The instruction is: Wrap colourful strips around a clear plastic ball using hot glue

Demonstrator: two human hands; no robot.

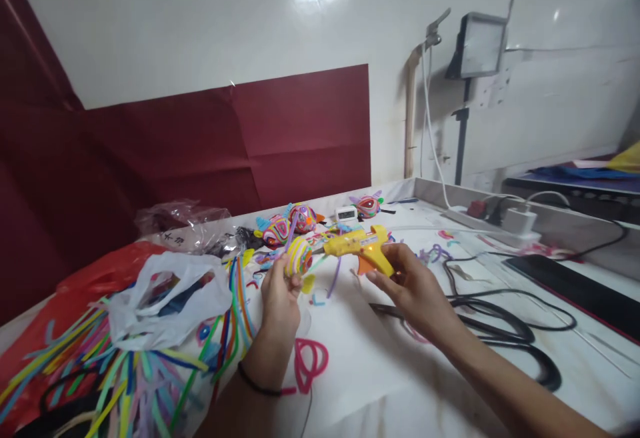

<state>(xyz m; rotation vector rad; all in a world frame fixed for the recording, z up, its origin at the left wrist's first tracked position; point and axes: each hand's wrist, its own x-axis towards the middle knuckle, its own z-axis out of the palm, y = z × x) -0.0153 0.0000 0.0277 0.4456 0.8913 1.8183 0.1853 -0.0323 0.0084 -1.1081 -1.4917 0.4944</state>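
Note:
My left hand (281, 295) is closed around a small round ornament (299, 256) wrapped in yellow and white pipe cleaner, with a reddish swirl on its right side. In my right hand (413, 285) is a yellow hot glue gun (356, 243) with an orange trigger. The gun points left, and its nozzle is at or very near the ornament's right side; I cannot tell whether they touch. On the table below my left wrist lies a coiled pink pipe cleaner (311, 365).
Loose pipe cleaners (145, 385) and a white plastic bag (170, 291) cover the left side. Finished-looking wrapped ornaments (367, 206) and a small white digital display (346, 214) stand at the back. Black cable loops (500, 321), a dark flat device (575, 291) and a power strip (515, 225) lie right.

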